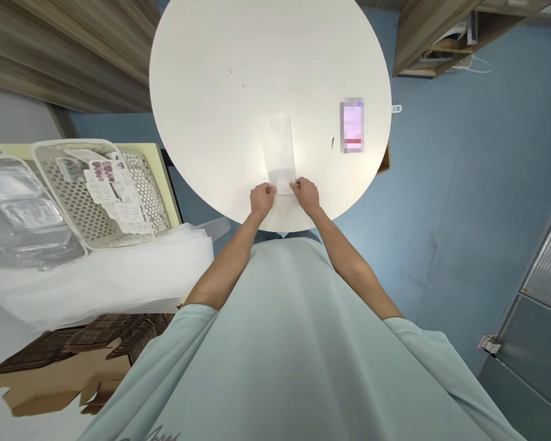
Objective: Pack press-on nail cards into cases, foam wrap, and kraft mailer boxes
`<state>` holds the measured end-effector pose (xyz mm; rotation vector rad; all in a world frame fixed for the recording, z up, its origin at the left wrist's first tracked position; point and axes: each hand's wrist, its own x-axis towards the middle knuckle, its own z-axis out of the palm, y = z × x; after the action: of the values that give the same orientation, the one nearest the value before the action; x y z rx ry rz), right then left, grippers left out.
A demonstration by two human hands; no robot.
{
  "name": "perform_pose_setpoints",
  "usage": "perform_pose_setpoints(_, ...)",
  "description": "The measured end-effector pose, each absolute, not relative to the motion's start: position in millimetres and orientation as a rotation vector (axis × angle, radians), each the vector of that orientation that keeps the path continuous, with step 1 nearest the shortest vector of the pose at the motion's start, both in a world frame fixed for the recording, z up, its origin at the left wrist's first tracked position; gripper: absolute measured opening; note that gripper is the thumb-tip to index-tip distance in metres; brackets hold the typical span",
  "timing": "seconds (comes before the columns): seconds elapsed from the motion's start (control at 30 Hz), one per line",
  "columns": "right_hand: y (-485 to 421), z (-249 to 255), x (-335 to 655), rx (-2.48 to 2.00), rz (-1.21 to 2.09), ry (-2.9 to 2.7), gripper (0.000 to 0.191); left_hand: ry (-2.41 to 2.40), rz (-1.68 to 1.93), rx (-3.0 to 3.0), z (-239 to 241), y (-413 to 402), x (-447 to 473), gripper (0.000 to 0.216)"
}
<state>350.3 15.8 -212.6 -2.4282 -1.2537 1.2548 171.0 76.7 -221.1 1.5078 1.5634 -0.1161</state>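
Note:
A translucent, whitish plastic sheet or bag (280, 144) lies lengthwise on the round white table (202, 79), its near end by the table's front edge. That near end looks doubled over into a whiter band. My left hand (262, 199) pinches its left corner between thumb and fingers. At the right corner, my right hand (307, 195) grips it in the same way. Both hands rest low over the tabletop, a short span apart. Whether the plastic is a single sheet or a bag I cannot tell.
A phone (352, 125) with a lit screen lies on the table's right side. To the left stand a perforated basket (96, 223) with printed packets, clear plastic trays (22, 214), white sheets (119, 275) and folded cardboard (59, 373). Wooden shelving (422, 37) is at upper right.

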Motion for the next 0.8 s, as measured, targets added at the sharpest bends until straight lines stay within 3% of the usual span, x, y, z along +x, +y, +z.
perform_pose_setpoints(0.33, 9.0, -221.4, 352.3, -2.424, 1.187, -1.332, 0.043, 1.594, -0.167, 1.522, -222.7, 74.8, 171.7, 0.016)
perform_pose_setpoints(0.53, 13.0, -210.1, 357.9, -2.045, 1.124, -1.944, 0.045, 1.638, -0.297, 1.545, -216.2, 72.3, 177.1, 0.021)
perform_pose_setpoints(0.67, 20.3, -207.0, 364.8, -1.935, 1.200, -2.122, 0.061, 1.597, -0.092, 1.818, -209.3, 70.4, 179.4, 0.049)
perform_pose_setpoints(0.8, 22.6, -210.7, 367.0, -1.923, 1.234, -2.062, 0.064, 1.138, -0.086, 2.054, -210.9, 73.1, 180.0, 0.063)
